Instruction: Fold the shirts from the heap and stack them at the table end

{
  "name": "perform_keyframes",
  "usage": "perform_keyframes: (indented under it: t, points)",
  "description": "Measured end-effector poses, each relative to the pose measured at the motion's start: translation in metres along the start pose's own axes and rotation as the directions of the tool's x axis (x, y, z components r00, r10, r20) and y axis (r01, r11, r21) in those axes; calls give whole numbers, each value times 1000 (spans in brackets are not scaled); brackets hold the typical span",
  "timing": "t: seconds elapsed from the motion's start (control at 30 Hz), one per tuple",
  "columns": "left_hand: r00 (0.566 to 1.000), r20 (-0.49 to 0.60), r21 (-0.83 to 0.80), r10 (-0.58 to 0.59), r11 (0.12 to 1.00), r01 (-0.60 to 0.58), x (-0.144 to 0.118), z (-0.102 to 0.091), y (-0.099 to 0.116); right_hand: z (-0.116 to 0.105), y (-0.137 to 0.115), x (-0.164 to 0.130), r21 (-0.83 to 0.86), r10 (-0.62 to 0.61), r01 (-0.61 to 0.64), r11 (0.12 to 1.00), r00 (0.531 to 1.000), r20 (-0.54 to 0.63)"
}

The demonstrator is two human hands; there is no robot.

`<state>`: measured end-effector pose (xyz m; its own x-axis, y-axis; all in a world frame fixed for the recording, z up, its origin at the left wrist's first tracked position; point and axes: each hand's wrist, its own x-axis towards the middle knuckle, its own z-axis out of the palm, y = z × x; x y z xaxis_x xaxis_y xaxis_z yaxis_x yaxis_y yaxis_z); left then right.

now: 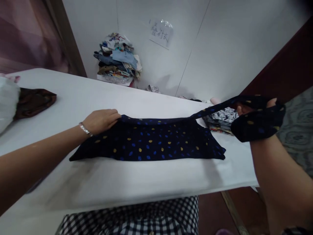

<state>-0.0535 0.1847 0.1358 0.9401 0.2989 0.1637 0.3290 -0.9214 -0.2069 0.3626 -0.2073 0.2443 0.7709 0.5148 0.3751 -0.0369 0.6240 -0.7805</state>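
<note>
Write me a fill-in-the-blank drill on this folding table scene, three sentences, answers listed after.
1. The left hand presses the dark dotted garment flat on the ____ table.
2. The right hand holds one end of the garment lifted ____ the table.
3. The pile of clothes against the far wall stands below and to the ____ of the paper sign.

Missing words: white; above; left
</note>
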Motion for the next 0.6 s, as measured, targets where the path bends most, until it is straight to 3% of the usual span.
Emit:
perform_keyframes:
  t: [0.03,0.13,0.23,0.3,0.43,0.6]
  points:
    - [1000,8,-16,20,1000,-20,-9,5,4,-4,-1,-9,-84,-8,11,996,999,34]
    - [998,21,-78,54,996,-52,-28,22,13,-18,2,-32,-220,-78,66,973,996,-46]
    - [999,9,-156,32,987,-30,-38,32,21,-29,6,-49,-357,-39,-23,934,986,-164]
    - [999,-21,-196,-30,980,25,-42,31,26,-33,5,-60,-445,-21,-80,892,976,-216]
    - [989,-67,-215,-128,970,111,-47,21,30,-32,-2,-77,-621,-121,-61,782,962,-246]
    - [991,97,-236,-97,965,118,-55,32,25,-35,-2,-84,-716,-150,-126,686,939,-309]
